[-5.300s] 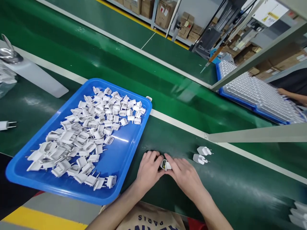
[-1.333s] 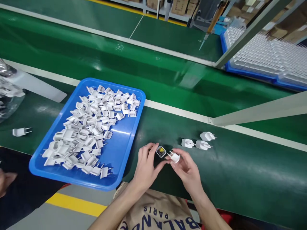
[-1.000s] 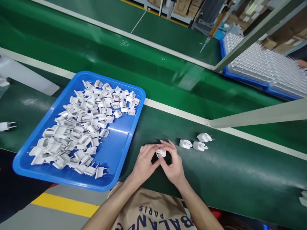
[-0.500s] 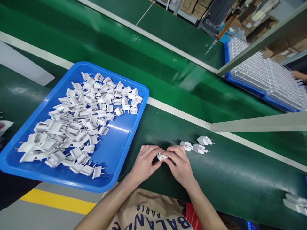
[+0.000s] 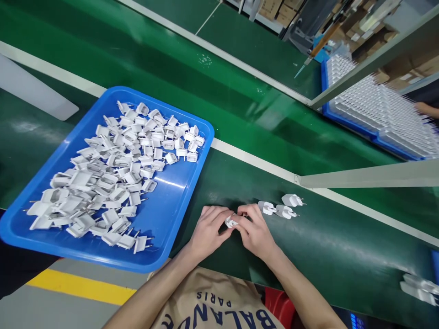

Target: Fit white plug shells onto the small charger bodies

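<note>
Near the front edge of the green bench, my left hand (image 5: 211, 228) and my right hand (image 5: 255, 230) meet around a small white plug part (image 5: 230, 222). Fingers of both hands pinch it and partly cover it. Just to the right of my right hand lie three white plug adapters (image 5: 266, 208) with metal pins. On the left, a blue tray (image 5: 181, 196) holds a heap of white plug pieces (image 5: 118, 160) with pins.
A pale metal post (image 5: 370, 176) crosses the right side. Behind it stands a blue tray packed with rows of white pieces (image 5: 384, 100). More white pieces (image 5: 418, 288) lie at the far right edge. A person's arm (image 5: 427, 109) shows at upper right.
The fingers of my right hand have shifted slightly and look more curled over the white part. The view has moved a little; the tray and the three adapters look unchanged.
</note>
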Motion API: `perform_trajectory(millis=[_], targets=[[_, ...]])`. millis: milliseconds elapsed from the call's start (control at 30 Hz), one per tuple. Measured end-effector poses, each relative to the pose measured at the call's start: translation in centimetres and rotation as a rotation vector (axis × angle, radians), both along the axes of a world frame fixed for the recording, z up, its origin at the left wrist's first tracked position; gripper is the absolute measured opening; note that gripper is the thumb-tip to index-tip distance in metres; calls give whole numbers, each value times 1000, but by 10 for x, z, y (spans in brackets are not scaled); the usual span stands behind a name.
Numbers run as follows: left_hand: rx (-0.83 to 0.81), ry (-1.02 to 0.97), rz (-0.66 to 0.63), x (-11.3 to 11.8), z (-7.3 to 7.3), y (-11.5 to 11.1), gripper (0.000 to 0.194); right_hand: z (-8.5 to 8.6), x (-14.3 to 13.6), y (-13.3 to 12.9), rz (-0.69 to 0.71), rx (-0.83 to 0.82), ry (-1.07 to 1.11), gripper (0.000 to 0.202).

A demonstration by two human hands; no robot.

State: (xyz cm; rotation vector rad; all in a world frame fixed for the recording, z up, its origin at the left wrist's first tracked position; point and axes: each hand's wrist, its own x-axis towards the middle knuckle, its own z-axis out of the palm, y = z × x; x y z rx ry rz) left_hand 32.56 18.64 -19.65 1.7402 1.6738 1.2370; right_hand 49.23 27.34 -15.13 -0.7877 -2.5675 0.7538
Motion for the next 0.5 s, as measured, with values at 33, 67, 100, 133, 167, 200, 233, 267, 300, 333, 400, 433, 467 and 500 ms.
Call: perform_trajectory(millis=[33,67,100,133,167,200,233,267,300,333,400,433,467,500], targets=[[-1,3,1,0,0,0,19,1,0,-1,12,33,-4,21],[-1,9,3,1,0,-1,19,3,-1,-1,26,60,-13,21],[-4,15,8,2,0,-1,18,5,-2,-1,45,80,-30,21],[-12,21,15,4,-1,-1,19,7,-3,0,65,97,-49,22],[-25,23,24,6,-1,-2,23,9,-5,2,84,116,-71,22],[-43,21,34,7,0,-2,31,11,-8,6,96,144,-93,21],[-65,13,45,9,0,-3,40,13,-10,12,100,183,-114,21],[-85,-1,55,10,2,-4,49,16,-12,19,92,235,-133,21],[-103,-19,62,10,5,-7,56,18,-12,28,78,298,-145,21],[-117,-37,63,9,10,-11,59,21,-12,37,64,367,-156,21],[-143,-59,42,3,24,-23,59,26,-4,56,48,505,-173,25],[-156,-57,22,-2,32,-30,58,28,3,65,53,563,-179,29],[-168,-44,-2,-8,41,-38,56,29,12,73,65,609,-183,34],[-171,-23,-18,-16,49,-46,54,29,20,79,84,657,-167,35]])
